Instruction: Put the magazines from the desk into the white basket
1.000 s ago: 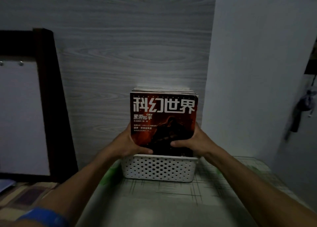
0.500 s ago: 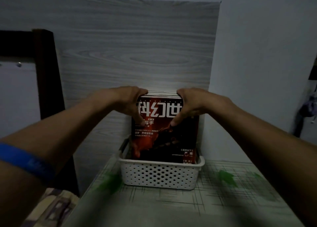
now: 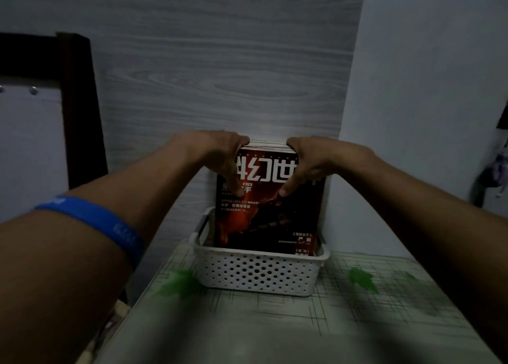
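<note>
Fingers (image 3: pixel 232 176) of both hands stay clamped over the magazines (image 3: pixel 268 212), unmoved in the white basket (image 3: pixel 258 273).

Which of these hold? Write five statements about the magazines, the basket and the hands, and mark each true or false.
1. The magazines stand upright in the white basket. True.
2. Both hands rest on the top edge of the magazines. True: the left hand and the right hand are on top, with fingers over the cover.
3. The basket has solid walls. False: its front wall is full of small holes.
4. A blue wristband is on the right arm. False: it is on the left arm.
5. The front cover is mostly green. False: it is red and black with white lettering.
</note>
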`<state>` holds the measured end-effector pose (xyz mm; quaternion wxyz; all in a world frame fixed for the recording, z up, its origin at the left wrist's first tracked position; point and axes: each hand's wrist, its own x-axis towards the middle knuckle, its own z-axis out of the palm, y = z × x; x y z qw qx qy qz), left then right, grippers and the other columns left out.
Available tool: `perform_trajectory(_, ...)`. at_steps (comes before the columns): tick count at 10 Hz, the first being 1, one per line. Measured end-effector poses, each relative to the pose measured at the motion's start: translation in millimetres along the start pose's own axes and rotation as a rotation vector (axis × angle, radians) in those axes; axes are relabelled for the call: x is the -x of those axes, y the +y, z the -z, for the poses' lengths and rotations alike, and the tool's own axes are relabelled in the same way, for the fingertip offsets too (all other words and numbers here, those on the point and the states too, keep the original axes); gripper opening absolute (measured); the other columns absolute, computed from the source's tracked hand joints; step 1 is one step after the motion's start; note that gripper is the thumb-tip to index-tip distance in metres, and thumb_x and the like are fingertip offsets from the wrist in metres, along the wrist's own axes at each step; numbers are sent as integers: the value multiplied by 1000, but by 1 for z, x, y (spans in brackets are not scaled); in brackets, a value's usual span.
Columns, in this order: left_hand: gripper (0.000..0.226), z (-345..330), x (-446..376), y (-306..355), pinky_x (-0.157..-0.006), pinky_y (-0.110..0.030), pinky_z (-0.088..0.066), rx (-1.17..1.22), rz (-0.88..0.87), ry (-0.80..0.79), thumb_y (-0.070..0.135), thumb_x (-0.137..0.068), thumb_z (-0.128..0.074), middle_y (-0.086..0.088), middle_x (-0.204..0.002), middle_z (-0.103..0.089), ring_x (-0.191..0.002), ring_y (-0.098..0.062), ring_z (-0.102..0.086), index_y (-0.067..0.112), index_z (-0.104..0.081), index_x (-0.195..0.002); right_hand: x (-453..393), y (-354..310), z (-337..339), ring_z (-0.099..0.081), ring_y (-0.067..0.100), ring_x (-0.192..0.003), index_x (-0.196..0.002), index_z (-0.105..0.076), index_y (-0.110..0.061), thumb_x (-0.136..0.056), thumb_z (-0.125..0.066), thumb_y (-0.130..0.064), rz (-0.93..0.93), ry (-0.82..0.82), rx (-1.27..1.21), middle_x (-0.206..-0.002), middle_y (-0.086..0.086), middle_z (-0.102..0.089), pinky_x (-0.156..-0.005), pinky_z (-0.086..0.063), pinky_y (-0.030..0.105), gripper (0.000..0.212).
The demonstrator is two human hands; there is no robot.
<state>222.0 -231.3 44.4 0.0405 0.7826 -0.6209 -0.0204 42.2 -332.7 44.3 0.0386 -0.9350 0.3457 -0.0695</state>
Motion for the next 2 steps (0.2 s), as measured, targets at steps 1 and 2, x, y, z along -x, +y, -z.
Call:
perform_trajectory(1,103,-2,0,1,-109,-55,-29,-77,62,54,48,-46,-92,1,-134,-59,-128,-29,-49,32,-41,-135,2,-6,0,-55,28,-116,-129,-46,-25,-38,-87,-66,-73,45,66,-129,1,-60,-104,-41,50,108)
perform_trajectory(2,113,-18,18,14,-114,-63,-2,-383,110,403,60,-61,-80,-9,-152,-42,-143,-33,-31,23,-21,-150,19,-9,-13,-32,36,-140,-145,-32,-22,-44,-76,-78,-145,305,314,-150,11,-41,-114,-4,60,123)
